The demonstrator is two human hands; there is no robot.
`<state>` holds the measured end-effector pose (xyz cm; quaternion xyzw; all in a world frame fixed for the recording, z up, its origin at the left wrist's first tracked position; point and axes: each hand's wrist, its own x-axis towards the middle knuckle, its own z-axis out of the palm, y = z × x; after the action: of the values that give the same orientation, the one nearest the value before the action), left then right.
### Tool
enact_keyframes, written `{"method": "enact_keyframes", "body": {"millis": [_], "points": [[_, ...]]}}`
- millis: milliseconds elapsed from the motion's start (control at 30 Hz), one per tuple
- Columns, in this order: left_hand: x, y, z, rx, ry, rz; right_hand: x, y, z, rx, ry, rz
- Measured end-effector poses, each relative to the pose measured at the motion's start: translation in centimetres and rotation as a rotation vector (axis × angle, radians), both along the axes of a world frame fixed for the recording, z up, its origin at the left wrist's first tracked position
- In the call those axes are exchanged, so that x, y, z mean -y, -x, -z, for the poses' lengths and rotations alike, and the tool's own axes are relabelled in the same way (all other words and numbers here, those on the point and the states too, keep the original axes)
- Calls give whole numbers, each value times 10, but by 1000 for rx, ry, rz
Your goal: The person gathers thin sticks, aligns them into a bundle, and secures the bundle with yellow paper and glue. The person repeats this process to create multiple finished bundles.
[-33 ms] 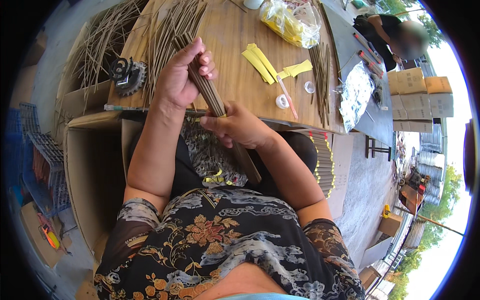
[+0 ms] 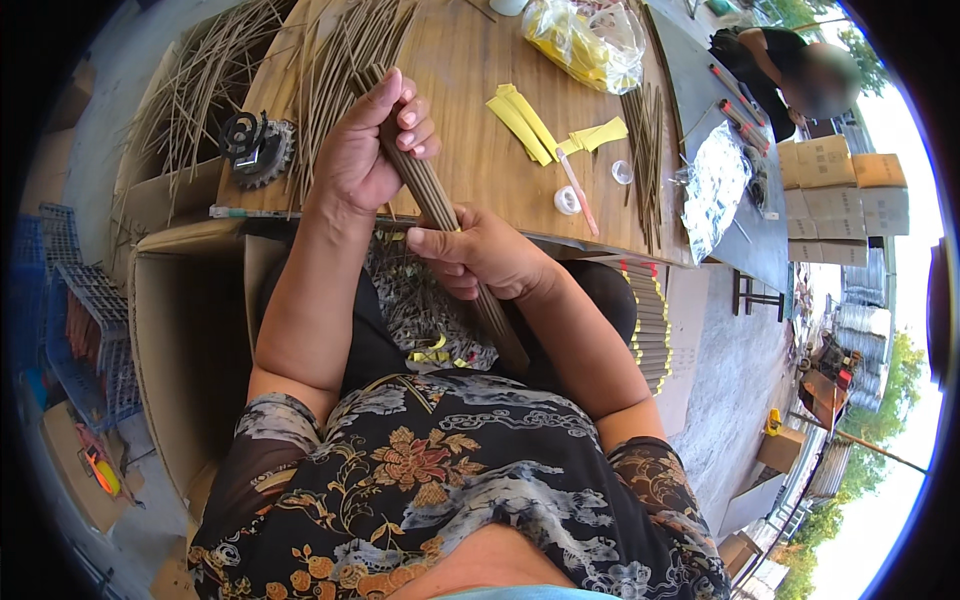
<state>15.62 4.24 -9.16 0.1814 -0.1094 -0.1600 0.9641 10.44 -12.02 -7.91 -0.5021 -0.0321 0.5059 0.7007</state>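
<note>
A bundle of thin brown incense sticks [image 2: 424,190] slants over the table's front edge, its lower end above my lap. My left hand [image 2: 375,140] wraps round the upper part, thumb lying along the sticks near their top ends. Lower down, my right hand [image 2: 485,252] is closed round the middle, thumb across it. On the wooden table [image 2: 455,110] beyond lie yellow paper strips [image 2: 522,122], a small white round container [image 2: 567,201] and a flat pinkish stick [image 2: 577,190]. Loose sticks [image 2: 345,90] spread over the table's left side.
An open cardboard box [image 2: 185,350] stands left of my legs. Banded stick bundles [image 2: 648,325] stand right of my knee. On the table are a coil holder [image 2: 255,150] and a plastic bag with yellow contents [image 2: 585,45]. Another person [image 2: 755,70] bends at the far right.
The view has shifted very slightly. Both hands keep hold of the bundle in almost the same place.
</note>
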Motion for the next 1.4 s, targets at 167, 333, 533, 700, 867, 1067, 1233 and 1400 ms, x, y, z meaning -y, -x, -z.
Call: {"method": "enact_keyframes", "body": {"millis": [167, 333, 533, 700, 867, 1067, 1233, 1400], "points": [[5, 3, -6, -208, -276, -263, -8, 8, 1, 383, 352, 11], [-6, -1, -3, 68, -19, -40, 1, 9, 2, 111, 106, -14], [5, 2, -10, -245, -323, -324, -8, 8, 21, 764, 608, 53], [-8, 1, -5, -15, -86, -152, -3, 15, 2, 279, 220, -33], [7, 11, -22, -296, -343, -476, -3, 18, 15, 833, 574, 65], [-2, 36, -33, 46, -108, -275, 7, 41, -14, 556, 331, -14], [8, 61, -61, 186, -216, -326, 15, 53, -17, 641, 271, -17], [22, 92, -93, 268, -304, -298, 10, 65, -43, 967, 210, 40]]}}
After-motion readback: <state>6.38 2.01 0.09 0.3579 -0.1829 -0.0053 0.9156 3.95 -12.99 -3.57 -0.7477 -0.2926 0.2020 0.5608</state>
